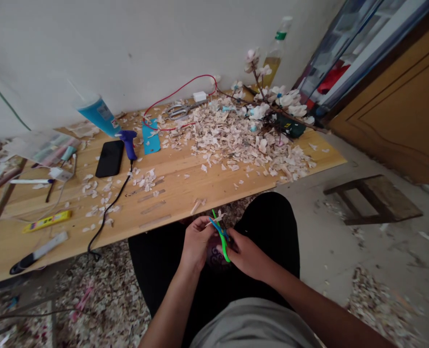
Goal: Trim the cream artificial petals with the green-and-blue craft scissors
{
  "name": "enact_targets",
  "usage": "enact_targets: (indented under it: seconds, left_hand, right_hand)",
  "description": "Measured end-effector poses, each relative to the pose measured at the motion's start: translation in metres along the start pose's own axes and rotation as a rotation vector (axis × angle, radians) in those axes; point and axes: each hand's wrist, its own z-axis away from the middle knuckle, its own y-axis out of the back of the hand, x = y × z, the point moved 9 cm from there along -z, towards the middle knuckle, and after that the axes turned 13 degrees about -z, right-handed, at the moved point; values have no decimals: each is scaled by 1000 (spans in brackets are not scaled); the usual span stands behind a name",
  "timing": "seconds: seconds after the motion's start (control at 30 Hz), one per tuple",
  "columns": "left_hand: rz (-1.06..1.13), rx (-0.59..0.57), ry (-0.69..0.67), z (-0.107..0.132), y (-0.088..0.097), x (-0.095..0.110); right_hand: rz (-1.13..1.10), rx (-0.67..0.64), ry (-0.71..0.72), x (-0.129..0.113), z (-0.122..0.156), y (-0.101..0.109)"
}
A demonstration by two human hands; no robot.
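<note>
My right hand (pixel 241 251) grips a pair of green and blue scissors (pixel 224 244) above my lap, just off the table's front edge. The blades are parted and point up and away from me. Close by on the left, my left hand (pixel 198 239) pinches a small pale petal-like scrap (pixel 217 218) that lies at the blades. Whether the blades touch the scrap I cannot tell. On the table (pixel 185 188), a large heap of similar pale scraps (pixel 232 130) spreads out beyond my hands.
A flowering branch (pixel 261 96) and a bottle (pixel 274 60) stand behind the heap. Leftward are a purple glue gun (pixel 129 142), a black phone (pixel 109 158), a blue cup (pixel 100 116), a yellow cutter (pixel 48 221) and a scraper (pixel 38 252). A stool (pixel 377 199) stands at the right.
</note>
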Motion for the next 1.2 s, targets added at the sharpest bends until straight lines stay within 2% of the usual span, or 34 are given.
enact_targets:
  seconds: [0.2, 0.5, 0.7, 1.0, 1.2]
  left_hand:
    - [-50, -37, -9, -1, -1, 1]
    - [14, -147, 106, -2, -7, -5]
    - [44, -171, 140, -3, -10, -5]
    - [28, -138, 82, -5, -6, -1]
    - [-97, -171, 40, -4, -8, 8]
  right_hand:
    - [-23, 10, 28, -5, -1, 3]
    - [10, 25, 11, -7, -2, 6]
    - [27, 38, 28, -3, -5, 9]
    - [80, 44, 42, -8, -6, 14]
    - [156, 36, 49, -8, -5, 17]
